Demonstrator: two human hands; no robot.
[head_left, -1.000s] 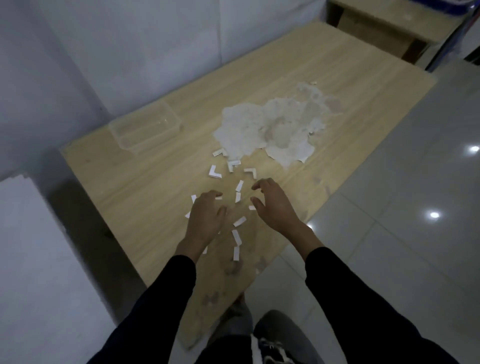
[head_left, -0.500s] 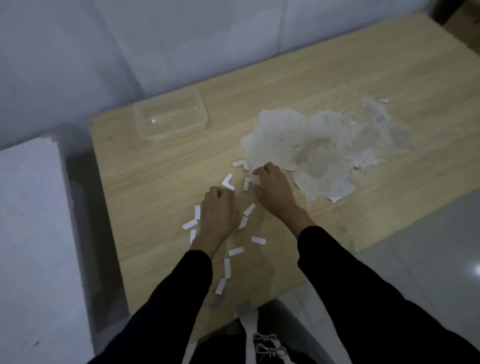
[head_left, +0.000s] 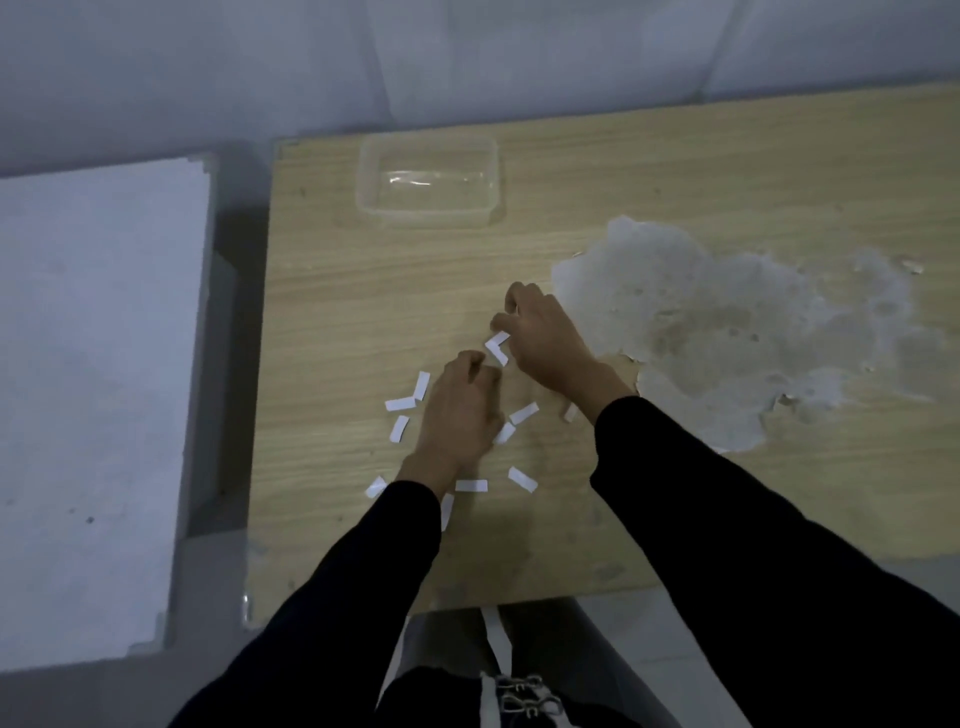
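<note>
Curled, knuckles up, at the left hand (head_left: 460, 410), low among the scattered white strips (head_left: 471, 486); cannot tell if holding any. Curled too at the right hand (head_left: 545, 343), just beyond, fingertips down on the L-shaped piece (head_left: 497, 347); pinch or mere touch, cannot tell. Lies between both hands, touching the right fingertips and just beside the left knuckles, corner to the left, one arm running back toward the left hand. Favours the right hand as nearer. Needs, likely, a carry up and left to the clear container (head_left: 427, 217), well apart near the far edge of the table (head_left: 332, 322).
</note>
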